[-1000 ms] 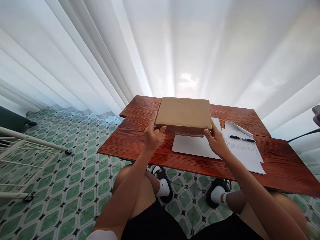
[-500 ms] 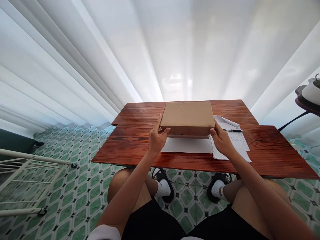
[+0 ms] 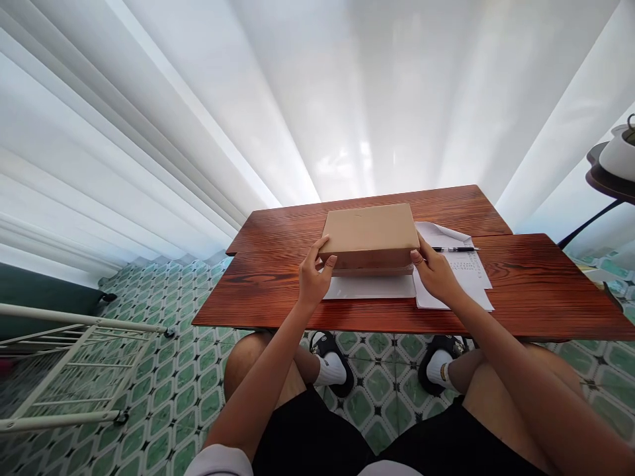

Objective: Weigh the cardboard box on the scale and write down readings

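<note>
A flat brown cardboard box (image 3: 371,233) is held just above the red-brown wooden table (image 3: 536,291). My left hand (image 3: 314,274) grips its near left corner, thumb on the side. My right hand (image 3: 435,272) grips its near right corner. Under the box lies a white sheet or flat white pad (image 3: 370,287). To the right of the box lies a printed paper (image 3: 461,277) with a black pen (image 3: 454,249) across its top.
White curtains hang behind the table. A white metal rack (image 3: 74,370) stands on the green tiled floor at left. A small dark side table with a white pot (image 3: 618,165) is at the far right edge. My knees and sandalled feet are under the table.
The box has come lower and a little closer to the table, with both hands still on its near corners. The camera view has shifted slightly.
</note>
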{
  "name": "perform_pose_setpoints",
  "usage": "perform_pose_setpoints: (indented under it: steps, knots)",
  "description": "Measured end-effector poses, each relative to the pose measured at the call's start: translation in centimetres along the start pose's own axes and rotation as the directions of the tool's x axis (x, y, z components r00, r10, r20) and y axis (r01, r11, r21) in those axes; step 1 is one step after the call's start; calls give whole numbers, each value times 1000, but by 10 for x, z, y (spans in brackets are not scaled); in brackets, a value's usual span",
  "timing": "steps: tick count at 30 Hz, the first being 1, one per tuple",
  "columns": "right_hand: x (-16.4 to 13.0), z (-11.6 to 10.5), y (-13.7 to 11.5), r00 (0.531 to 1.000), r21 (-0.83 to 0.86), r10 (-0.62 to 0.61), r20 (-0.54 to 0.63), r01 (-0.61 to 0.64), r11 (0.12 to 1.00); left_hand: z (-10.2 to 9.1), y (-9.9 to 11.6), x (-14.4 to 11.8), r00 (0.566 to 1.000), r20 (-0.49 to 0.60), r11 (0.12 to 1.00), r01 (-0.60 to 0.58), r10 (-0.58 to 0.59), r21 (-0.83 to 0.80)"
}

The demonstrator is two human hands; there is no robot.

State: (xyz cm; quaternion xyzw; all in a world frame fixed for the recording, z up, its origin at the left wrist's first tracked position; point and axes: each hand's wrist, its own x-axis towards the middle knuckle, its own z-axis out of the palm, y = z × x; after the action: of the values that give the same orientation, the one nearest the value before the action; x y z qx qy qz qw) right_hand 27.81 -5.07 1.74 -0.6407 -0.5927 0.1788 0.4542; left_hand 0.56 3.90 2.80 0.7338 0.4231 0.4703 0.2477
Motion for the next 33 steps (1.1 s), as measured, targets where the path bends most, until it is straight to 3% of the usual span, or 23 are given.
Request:
perform_pose_setpoints:
  steps: [11,21,23,25,27,29,31,33]
  knots:
    - [-1,5,5,1000,15,3,19,-3,1000,1,-4,-4,999,-5,999,31,-32,-23]
    - [2,4,13,999,33,-38,10,38,999,0,-13,-6,998,40,999,-43,43,5]
    - [2,-1,14,999,55,-42,-14,42,998,-3,-13,-4,994,47,994,-96,93,54]
    - [2,-7,13,990,33,-76,-116,80,996,-10,-11,-2,976,-19,960,-209,216,185]
    - [1,-14,9,923,-63,-179,-340,167,984,-18,-5,-1,905,-140,880,-339,401,333]
    - [0,-18,-1,762,-207,-324,-561,250,946,-27,5,-2,789,-212,793,-478,576,377]
    - [-1,-16,-15,657,-289,-441,-611,334,897,-34,18,-5,644,-171,656,-663,746,362]
    - [-1,-9,-31,625,-294,-527,-576,443,847,-37,34,-8,468,-147,490,-821,872,293]
